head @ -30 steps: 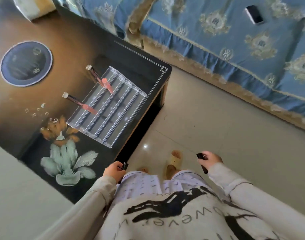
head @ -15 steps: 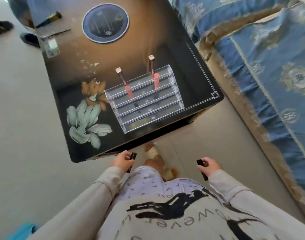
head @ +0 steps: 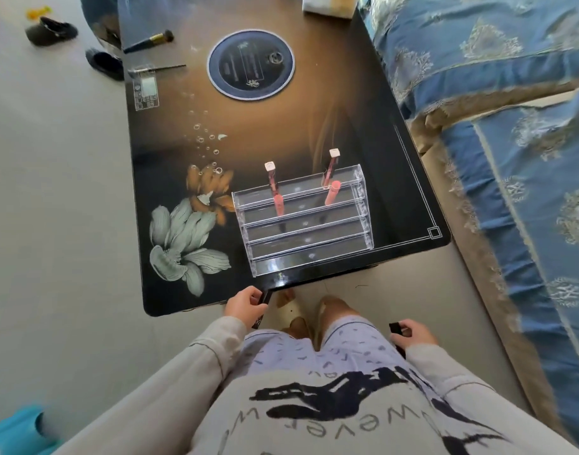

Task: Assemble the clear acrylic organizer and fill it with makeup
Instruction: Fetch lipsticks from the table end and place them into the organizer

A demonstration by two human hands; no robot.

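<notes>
The clear acrylic stepped organizer [head: 303, 221] stands near the front right of a dark glossy table [head: 170, 152]. Two pink lip gloss tubes stand upright in its back rows, one on the left [head: 274, 188] and one on the right [head: 331, 182]. My left hand [head: 245, 303] hovers at the table's front edge, closed on a small black makeup tube [head: 265, 298]. My right hand [head: 413, 333] is lower right beside my leg, gripping another small black tube [head: 396, 330].
A round dark disc [head: 251, 64] lies on the table's far part. A makeup brush [head: 150, 41], a thin brush [head: 160, 68] and a clear packet [head: 146, 90] lie at the far left corner. A blue patterned sofa [head: 498, 67] runs along the right. Shoes [head: 51, 29] sit on the floor.
The view has swung so the table and organizer now lie straight ahead and closer. Both hands have kept their black tubes; my left hand has risen to the table's front edge.
</notes>
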